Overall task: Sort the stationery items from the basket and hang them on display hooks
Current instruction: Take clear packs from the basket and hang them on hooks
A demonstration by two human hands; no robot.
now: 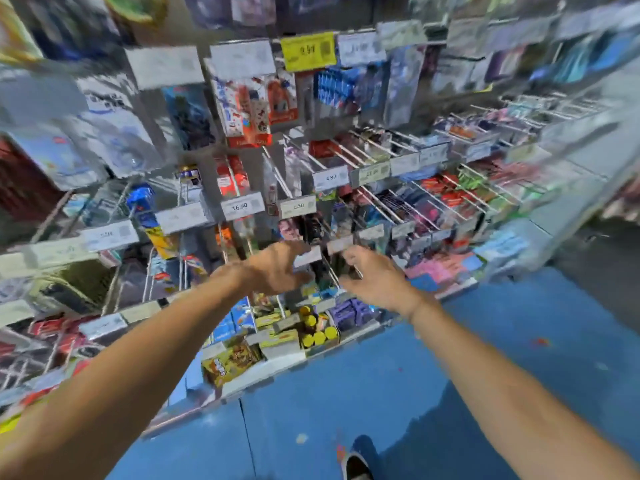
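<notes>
A dark, slim stationery packet (319, 271) sits on a thin wire display hook (331, 273) low on the grey metal rack (207, 140), directly between the hands and about equally near both; the hook's long axis points out toward the person; the left hand (277, 268) is spread, fingertips at a white price tag (306, 257); the right hand (377, 280) has bent fingers; blur hides whether either grips the packet.

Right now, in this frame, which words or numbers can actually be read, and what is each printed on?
"16.90": centre white price tag, on a hook end in the middle of the display.
"4.90": right white price tag, one row higher and further right.
Yellow price tag near the top: digits too blurred to read.
All other price tags and the package print: too blurred or too small to read.
</notes>
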